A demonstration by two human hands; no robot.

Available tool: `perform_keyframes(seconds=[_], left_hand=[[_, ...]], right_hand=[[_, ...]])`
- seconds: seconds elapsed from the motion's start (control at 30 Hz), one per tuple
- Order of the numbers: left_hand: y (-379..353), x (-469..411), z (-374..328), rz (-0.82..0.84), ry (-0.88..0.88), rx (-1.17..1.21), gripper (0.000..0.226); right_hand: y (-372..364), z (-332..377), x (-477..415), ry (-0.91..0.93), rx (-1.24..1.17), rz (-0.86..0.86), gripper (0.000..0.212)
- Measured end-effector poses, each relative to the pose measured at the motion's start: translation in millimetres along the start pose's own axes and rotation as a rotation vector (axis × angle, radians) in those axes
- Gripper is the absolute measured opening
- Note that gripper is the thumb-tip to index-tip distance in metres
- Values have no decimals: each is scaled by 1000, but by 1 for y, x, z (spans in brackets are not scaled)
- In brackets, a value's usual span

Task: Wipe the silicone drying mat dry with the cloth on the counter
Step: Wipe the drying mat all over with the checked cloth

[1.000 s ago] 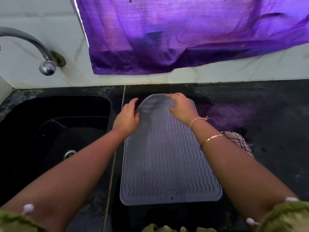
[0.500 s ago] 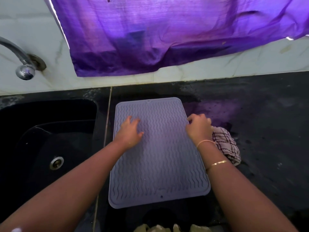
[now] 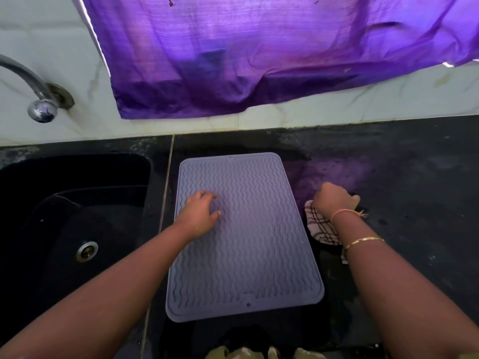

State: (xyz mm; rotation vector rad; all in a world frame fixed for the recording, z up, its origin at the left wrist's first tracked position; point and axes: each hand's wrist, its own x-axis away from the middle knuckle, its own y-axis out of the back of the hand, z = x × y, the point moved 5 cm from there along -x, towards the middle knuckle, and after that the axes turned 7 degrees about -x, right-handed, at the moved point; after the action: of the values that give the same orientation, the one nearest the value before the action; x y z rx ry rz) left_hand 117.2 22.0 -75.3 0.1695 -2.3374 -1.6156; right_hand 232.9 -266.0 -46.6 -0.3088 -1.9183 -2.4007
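Now the left hand (image 3: 201, 216) rests loosely open on the silicone drying mat (image 3: 248, 255); just beside it the right hand (image 3: 334, 203) clutches the checked cloth (image 3: 321, 229). Pressed too lightly, the mat could skid when wiped.

A wide sheet of shiny purple fabric (image 3: 259, 60) hangs against the pale, marble-veined tiled wall (image 3: 337, 110), its creased lower edge ending just above the wall's base. A few small dark marks show near its top, and a thin strip of bright light runs along its left edge. To the left, a curved chrome tap (image 3: 23, 71) comes out of a round metal wall plate (image 3: 62, 95) and ends in a rounded nozzle (image 3: 42, 111). Below it lies a deep black rectangular sink (image 3: 90, 172) with a round steel drain (image 3: 87, 251) in its floor.
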Motion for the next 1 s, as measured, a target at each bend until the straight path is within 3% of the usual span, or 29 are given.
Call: perform_keyframes(seconds=[0.23, 0.43, 0.5, 0.57, 0.67, 0.87, 1.0], left_hand=[[20, 2, -10, -26, 50, 315, 78], [45, -1, -27, 43, -31, 608, 81], [53, -1, -32, 91, -30, 735, 76], [61, 2, -38, 102, -69, 785, 53], [73, 6, -36, 2, -49, 737, 20], [94, 5, -14, -211, 43, 813, 8], [106, 3, -15, -194, -45, 834, 16]], right_hand=[[51, 69, 5, 338, -413, -43, 9], [68, 122, 29, 509, -854, 173, 13], [64, 130, 35, 499, -972, 205, 12], [60, 137, 38, 489, -1041, 191, 10], [53, 146, 41, 497, -1051, 185, 8], [48, 151, 47, 509, -994, 247, 16], [47, 164, 60, 658, -725, 444, 71]])
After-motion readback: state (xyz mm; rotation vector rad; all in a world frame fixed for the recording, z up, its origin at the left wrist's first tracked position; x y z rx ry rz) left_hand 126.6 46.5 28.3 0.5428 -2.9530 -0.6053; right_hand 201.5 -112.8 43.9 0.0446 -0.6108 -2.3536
